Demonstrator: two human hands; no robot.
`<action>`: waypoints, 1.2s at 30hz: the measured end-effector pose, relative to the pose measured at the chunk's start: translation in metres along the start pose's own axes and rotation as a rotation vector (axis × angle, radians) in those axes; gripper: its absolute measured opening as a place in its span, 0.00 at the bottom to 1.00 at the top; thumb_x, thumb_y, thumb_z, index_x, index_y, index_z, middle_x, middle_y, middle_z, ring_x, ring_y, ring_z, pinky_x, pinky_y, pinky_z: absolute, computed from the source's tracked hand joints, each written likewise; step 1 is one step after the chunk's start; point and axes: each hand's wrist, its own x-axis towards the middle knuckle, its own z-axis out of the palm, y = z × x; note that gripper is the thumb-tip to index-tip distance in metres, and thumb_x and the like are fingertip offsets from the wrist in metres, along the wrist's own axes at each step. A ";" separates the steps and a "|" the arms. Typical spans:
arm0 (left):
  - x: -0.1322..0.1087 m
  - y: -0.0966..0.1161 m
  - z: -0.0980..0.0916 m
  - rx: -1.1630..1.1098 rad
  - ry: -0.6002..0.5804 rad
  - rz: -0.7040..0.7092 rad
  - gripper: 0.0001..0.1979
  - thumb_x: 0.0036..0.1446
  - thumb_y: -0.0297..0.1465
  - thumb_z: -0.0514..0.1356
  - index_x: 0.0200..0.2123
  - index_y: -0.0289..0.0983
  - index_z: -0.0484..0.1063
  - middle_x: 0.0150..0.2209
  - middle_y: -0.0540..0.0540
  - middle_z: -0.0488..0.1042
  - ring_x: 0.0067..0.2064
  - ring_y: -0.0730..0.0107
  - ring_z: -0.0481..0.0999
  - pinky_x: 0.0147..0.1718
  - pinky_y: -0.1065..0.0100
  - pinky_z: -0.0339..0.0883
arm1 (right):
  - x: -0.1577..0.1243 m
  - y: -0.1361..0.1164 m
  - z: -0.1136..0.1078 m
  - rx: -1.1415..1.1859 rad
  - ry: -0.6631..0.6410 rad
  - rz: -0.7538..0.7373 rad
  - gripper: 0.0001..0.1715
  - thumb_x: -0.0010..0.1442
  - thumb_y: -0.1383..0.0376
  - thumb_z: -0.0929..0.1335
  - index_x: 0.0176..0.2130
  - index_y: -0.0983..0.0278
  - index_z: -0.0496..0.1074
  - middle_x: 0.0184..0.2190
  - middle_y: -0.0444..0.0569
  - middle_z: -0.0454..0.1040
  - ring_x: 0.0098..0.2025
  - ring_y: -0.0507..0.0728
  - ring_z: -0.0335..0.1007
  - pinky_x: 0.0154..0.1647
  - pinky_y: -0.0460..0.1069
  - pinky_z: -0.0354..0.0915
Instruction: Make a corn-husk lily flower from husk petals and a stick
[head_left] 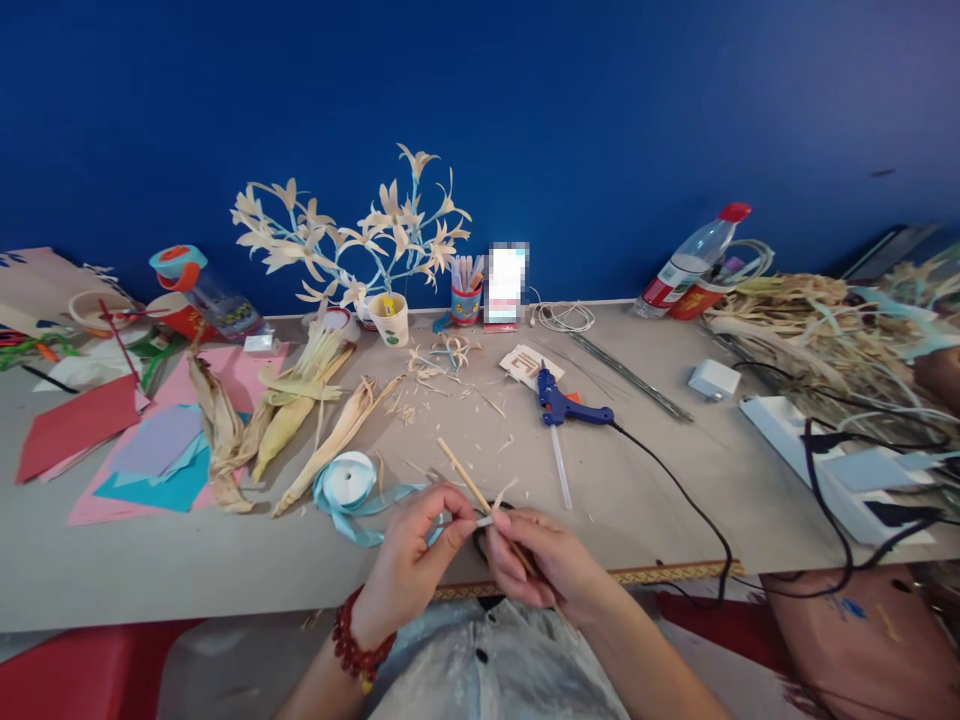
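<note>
Near the table's front edge, my right hand (541,553) is closed around a thin wooden stick (461,470), which slants up to the left out of my fingers. My left hand (421,540) pinches one end of a small pale strip (484,522), probably husk; its other end meets the stick at my right fingertips. Just left of my hands is a roll of light blue ribbon (349,480), partly unwound. Beyond them lies a blue glue gun (559,405) with a clear glue stick in its rear. Husk scraps (409,410) are scattered on the table.
Dried corn husks (315,400) and coloured paper (157,460) lie left. Husk flowers stand in a paper cup (388,322) at the back. A phone (507,285) leans by the wall. Wires (630,375), a power strip (795,450) and a bottle (690,260) are right. The glue gun's cord crosses the front edge.
</note>
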 end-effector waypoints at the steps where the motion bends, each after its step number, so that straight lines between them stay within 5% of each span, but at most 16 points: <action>1: 0.001 0.000 0.000 -0.011 -0.006 0.001 0.08 0.65 0.33 0.55 0.33 0.37 0.67 0.32 0.49 0.71 0.36 0.69 0.69 0.38 0.69 0.60 | 0.000 0.000 -0.001 0.031 -0.024 0.003 0.30 0.64 0.51 0.64 0.18 0.65 0.63 0.08 0.38 0.57 0.09 0.44 0.47 0.08 0.40 0.38; 12: 0.003 -0.009 -0.004 -0.021 -0.030 0.004 0.09 0.64 0.33 0.55 0.32 0.37 0.68 0.32 0.48 0.71 0.38 0.67 0.70 0.39 0.68 0.60 | -0.007 -0.003 -0.014 0.443 -0.373 0.062 0.28 0.68 0.54 0.59 0.21 0.64 0.62 0.09 0.38 0.58 0.08 0.44 0.43 0.08 0.37 0.46; 18: 0.002 -0.016 -0.006 -0.084 -0.041 -0.049 0.09 0.64 0.35 0.56 0.32 0.37 0.68 0.32 0.48 0.71 0.36 0.68 0.69 0.37 0.68 0.61 | -0.016 -0.008 -0.019 0.557 -0.477 -0.048 0.30 0.70 0.55 0.54 0.19 0.62 0.55 0.09 0.36 0.54 0.07 0.43 0.38 0.07 0.36 0.46; 21: 0.002 -0.021 -0.004 -0.124 -0.017 -0.088 0.09 0.63 0.36 0.57 0.32 0.37 0.68 0.31 0.48 0.70 0.35 0.68 0.69 0.37 0.69 0.60 | -0.022 -0.014 -0.020 0.458 -0.354 -0.160 0.30 0.70 0.53 0.55 0.20 0.62 0.55 0.09 0.35 0.52 0.07 0.43 0.35 0.07 0.37 0.43; 26: 0.002 -0.018 0.003 -0.158 0.029 -0.098 0.09 0.63 0.36 0.57 0.33 0.37 0.70 0.32 0.47 0.72 0.37 0.67 0.70 0.38 0.68 0.62 | -0.021 -0.011 -0.008 -0.359 0.180 -0.213 0.28 0.64 0.44 0.62 0.27 0.64 0.64 0.16 0.38 0.60 0.16 0.46 0.47 0.16 0.41 0.44; 30: 0.005 -0.005 0.006 -0.084 0.022 -0.048 0.09 0.63 0.34 0.57 0.32 0.37 0.70 0.32 0.47 0.74 0.36 0.67 0.72 0.39 0.68 0.63 | -0.012 0.001 0.002 -0.746 0.201 -0.184 0.29 0.68 0.47 0.58 0.25 0.63 0.63 0.17 0.40 0.61 0.21 0.49 0.55 0.24 0.45 0.53; 36: 0.005 0.000 0.003 0.043 0.019 -0.024 0.08 0.62 0.33 0.57 0.33 0.37 0.71 0.33 0.47 0.76 0.37 0.66 0.73 0.38 0.68 0.63 | -0.004 0.008 0.001 -0.699 0.207 -0.188 0.31 0.69 0.48 0.57 0.21 0.63 0.61 0.15 0.40 0.60 0.19 0.48 0.53 0.22 0.45 0.52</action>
